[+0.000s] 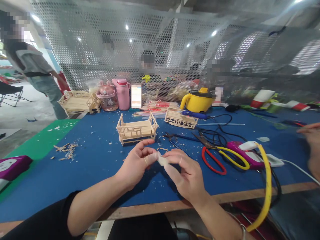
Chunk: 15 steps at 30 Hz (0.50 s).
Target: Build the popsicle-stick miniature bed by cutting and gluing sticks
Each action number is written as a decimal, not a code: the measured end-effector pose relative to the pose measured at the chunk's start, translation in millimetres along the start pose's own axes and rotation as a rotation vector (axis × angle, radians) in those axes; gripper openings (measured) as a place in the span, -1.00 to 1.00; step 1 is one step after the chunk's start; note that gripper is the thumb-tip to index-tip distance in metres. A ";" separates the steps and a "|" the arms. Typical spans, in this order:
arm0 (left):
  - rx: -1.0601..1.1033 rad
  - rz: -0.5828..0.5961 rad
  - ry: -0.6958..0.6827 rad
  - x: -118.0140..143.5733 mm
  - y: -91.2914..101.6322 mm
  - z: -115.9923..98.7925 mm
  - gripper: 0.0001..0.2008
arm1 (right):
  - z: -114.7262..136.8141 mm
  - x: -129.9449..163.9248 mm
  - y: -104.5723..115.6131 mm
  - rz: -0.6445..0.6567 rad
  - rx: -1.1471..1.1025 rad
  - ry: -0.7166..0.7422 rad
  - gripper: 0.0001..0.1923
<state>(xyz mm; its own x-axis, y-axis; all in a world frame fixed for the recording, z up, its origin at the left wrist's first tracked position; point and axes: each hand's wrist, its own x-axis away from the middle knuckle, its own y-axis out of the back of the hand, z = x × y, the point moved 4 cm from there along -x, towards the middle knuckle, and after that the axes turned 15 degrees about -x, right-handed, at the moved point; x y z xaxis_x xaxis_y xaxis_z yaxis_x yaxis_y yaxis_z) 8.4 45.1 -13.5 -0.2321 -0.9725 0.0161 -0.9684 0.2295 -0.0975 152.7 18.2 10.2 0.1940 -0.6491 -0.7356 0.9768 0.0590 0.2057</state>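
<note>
My left hand (137, 163) and my right hand (188, 174) meet above the front of the blue table. Between their thumbs and fingertips they pinch a small whitish piece (162, 161), soft-looking and too small to identify. Just behind my left hand stands a small model bed (136, 129) made of light wooden sticks, with railings and taller posts at both ends. Farther back and to the right sits a second wooden stick model (180, 120), with the blue-handled tool (193, 114) against it. Scissors (215, 160) with one red and one yellow handle lie right of my right hand.
Wood scraps (67, 150) litter the left of the blue table (95, 186). A yellow pot (198, 101), a pink bottle (123, 95) and another stick model (78, 101) line the back. A purple power strip (250, 156), cables and a yellow tube (266, 186) lie right. Another person's hand (311, 133) is at far right.
</note>
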 end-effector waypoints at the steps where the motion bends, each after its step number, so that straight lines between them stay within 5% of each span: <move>1: 0.016 0.000 -0.026 0.3 0.6 -2.0 -0.53 | -1.2 0.6 1.9 0.008 -0.072 -0.026 -0.70; 4: 0.062 0.024 -0.109 2.6 0.5 -9.6 -0.56 | -14.5 0.1 11.2 -0.175 -0.279 -0.293 -0.38; 7: 0.076 0.043 -0.121 4.6 -1.1 -12.7 -0.56 | -24.1 -3.4 9.4 -0.252 -0.269 -0.573 -0.67; 11: 0.075 0.027 -0.107 5.0 -2.3 -11.0 -0.56 | -15.9 -11.7 -4.4 -0.050 -0.148 -0.540 -0.80; 15: 0.070 -0.006 -0.102 5.8 -1.7 -10.5 -0.57 | -10.6 -6.5 -7.7 -0.097 -0.100 -0.520 -0.85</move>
<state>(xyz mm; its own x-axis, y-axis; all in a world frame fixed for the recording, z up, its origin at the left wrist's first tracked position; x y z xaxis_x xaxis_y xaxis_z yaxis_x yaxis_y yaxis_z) 7.8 39.4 -2.8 -0.2119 -0.9736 -0.0843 -0.9603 0.2235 -0.1671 144.9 30.0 6.6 0.0572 -0.9435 -0.3264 0.9968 0.0355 0.0720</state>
